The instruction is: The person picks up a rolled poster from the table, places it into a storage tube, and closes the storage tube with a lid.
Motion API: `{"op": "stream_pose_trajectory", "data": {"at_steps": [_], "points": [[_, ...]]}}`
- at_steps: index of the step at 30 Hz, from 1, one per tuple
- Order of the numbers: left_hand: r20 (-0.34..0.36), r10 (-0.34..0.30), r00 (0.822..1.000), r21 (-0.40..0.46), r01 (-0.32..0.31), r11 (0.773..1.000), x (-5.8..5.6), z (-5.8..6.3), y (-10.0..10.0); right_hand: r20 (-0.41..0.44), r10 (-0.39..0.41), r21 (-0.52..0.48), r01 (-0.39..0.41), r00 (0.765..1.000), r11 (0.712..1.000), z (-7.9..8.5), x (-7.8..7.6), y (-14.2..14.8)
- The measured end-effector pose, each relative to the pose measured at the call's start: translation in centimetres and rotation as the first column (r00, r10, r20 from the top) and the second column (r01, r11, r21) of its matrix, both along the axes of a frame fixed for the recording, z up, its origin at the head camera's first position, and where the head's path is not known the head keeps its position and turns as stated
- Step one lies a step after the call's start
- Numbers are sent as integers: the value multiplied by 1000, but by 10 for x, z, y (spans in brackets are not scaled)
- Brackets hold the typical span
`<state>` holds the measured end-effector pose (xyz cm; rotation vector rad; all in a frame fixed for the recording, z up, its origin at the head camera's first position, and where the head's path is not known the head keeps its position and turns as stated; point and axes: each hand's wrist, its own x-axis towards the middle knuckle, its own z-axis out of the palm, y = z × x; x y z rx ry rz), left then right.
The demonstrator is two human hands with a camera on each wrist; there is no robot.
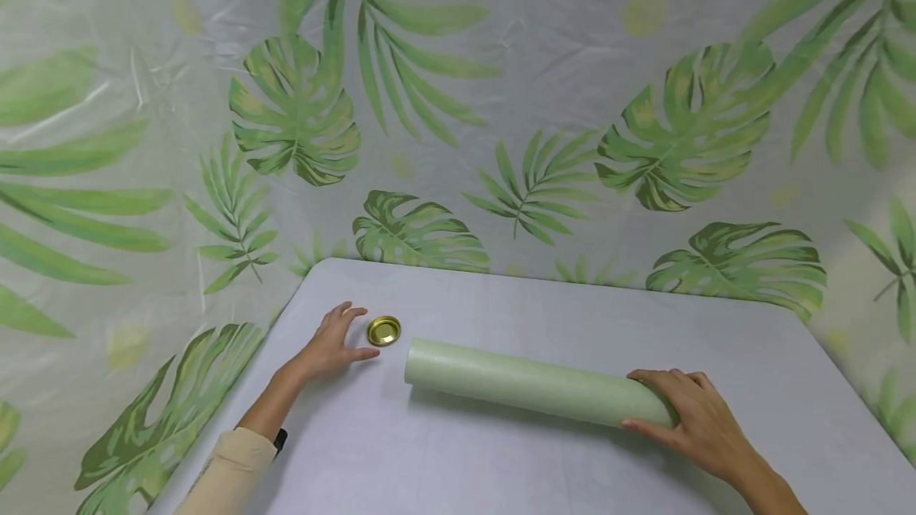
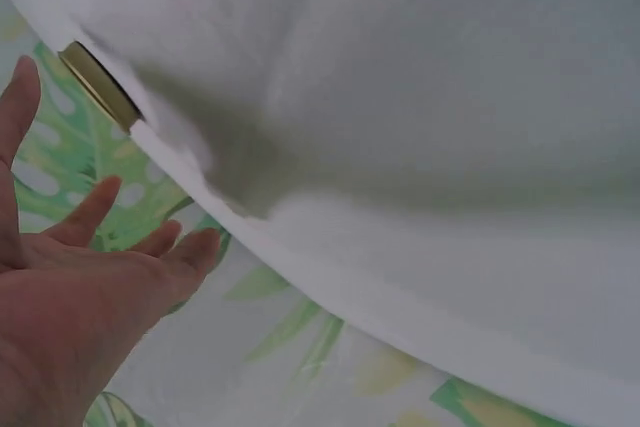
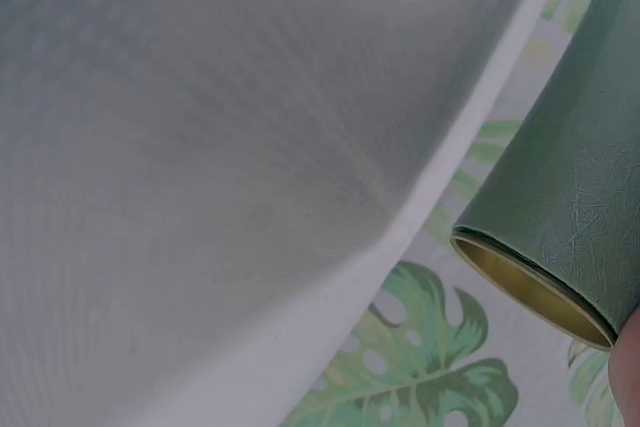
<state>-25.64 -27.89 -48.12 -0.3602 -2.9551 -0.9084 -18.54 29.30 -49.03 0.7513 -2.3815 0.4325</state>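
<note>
A long pale green tube (image 1: 529, 384) lies slantwise over the white table, and my right hand (image 1: 690, 416) grips it round its right end. In the right wrist view the tube (image 3: 570, 177) shows a gold rim (image 3: 530, 297) at one end, with part of my right hand (image 3: 627, 377) at the frame's edge. A small round gold lid (image 1: 384, 331) rests on the table, left of the tube's far end. Just left of that lid is my left hand (image 1: 332, 344), thumb and fingers spread apart, holding nothing. The left wrist view shows the lid (image 2: 100, 85) edge-on beyond my fingers.
The white table (image 1: 444, 459) has rounded far corners. Behind it and at its sides hangs a pale sheet (image 1: 551, 78) printed with green leaves. A dark band (image 1: 280, 441) sits on my left wrist.
</note>
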Motion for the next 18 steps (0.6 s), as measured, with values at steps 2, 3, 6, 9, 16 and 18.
{"op": "stream_pose_trajectory", "data": {"at_steps": [2,3,6,9,16,18], "points": [[16,-1,1000,-2,1,1000,-6,-2,-2,6,-2,-4,2,1000,1000,1,1,0],[20,-7,1000,-1,7,1000,-9,-3,-2,7,-1,-6,1,1000,1000,1,1,0],[44,-27,999,-1,27,1000,-17,-4,-1,15,-2,-14,2,1000,1000,1,2,0],[76,-46,996,-1,46,999,-23,-5,1,24,-5,-21,5,1000,1000,1,4,1],[90,-45,995,-20,47,999,-29,-8,3,52,-27,-14,28,998,1000,0,7,2],[81,-42,996,-29,45,999,-30,-10,4,55,-31,-13,31,998,999,0,8,2]]}}
